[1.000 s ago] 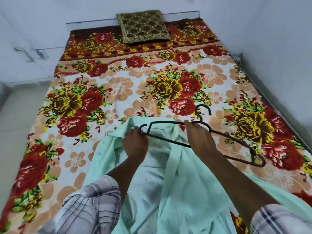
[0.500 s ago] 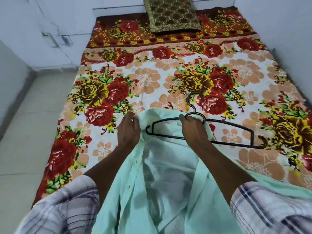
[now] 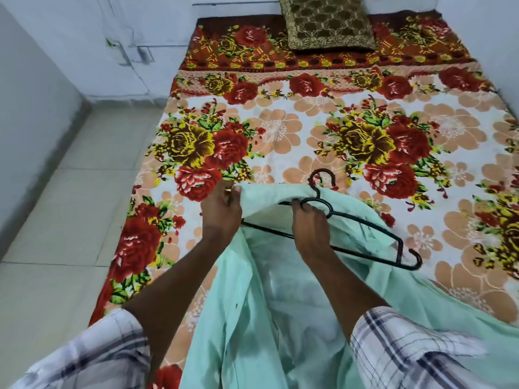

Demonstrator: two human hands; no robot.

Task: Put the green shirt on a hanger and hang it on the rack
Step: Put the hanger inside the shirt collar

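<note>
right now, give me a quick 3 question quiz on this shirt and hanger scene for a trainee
1. True or false: the hanger's right end is already tucked inside the green shirt.
2. Which hand grips the hanger near the base of its hook?
A. left hand
B. right hand
C. neither
3. What lies at the far end of the bed, by the wall?

Key
1. False: the right end lies bare on the bed, outside the fabric.
2. B. The left hand pinches the shirt's top edge over the hanger's left end.
3. A dark gold patterned cushion.
</note>
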